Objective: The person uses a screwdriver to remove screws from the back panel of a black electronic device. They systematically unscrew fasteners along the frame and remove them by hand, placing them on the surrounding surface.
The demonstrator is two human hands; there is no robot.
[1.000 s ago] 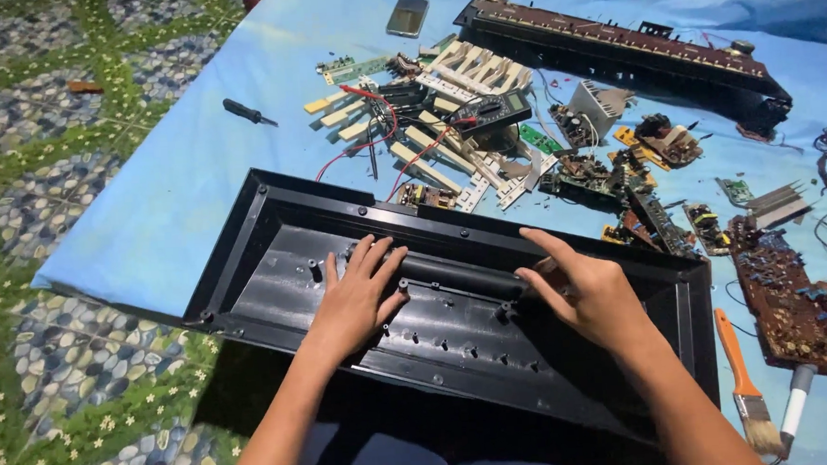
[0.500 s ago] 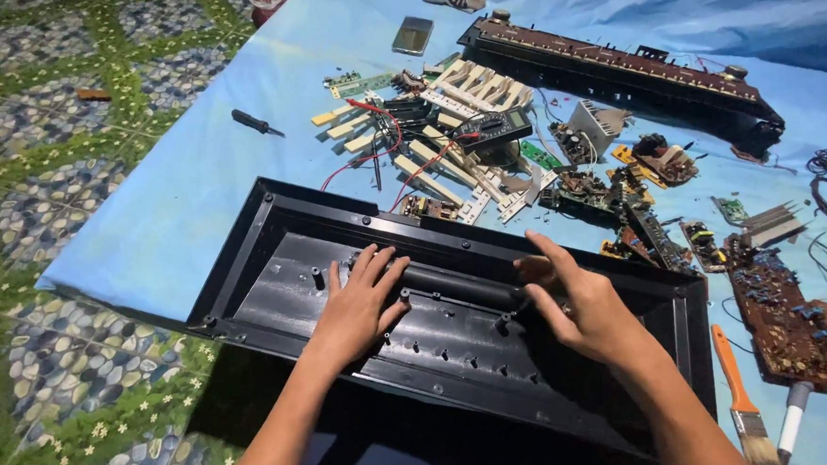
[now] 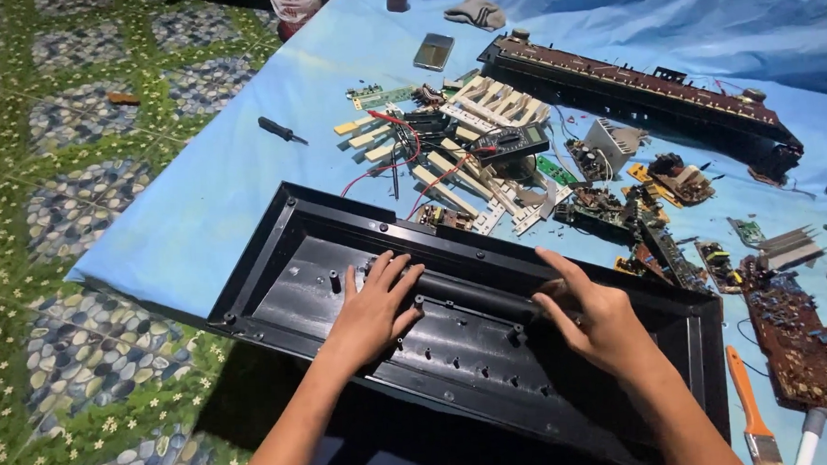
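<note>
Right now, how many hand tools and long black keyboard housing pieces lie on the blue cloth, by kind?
Black-handled screwdriver: 1
Orange-handled paintbrush: 1
White-handled brush: 1
Long black plastic keyboard shell under both hands: 1
Long black keyboard frame: 1
Total: 5

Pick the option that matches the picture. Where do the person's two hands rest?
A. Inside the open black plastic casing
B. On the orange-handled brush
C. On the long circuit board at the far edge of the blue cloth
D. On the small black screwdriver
A: the left hand and the right hand both lie flat inside the black casing, away from the brush and the screwdriver.
</note>
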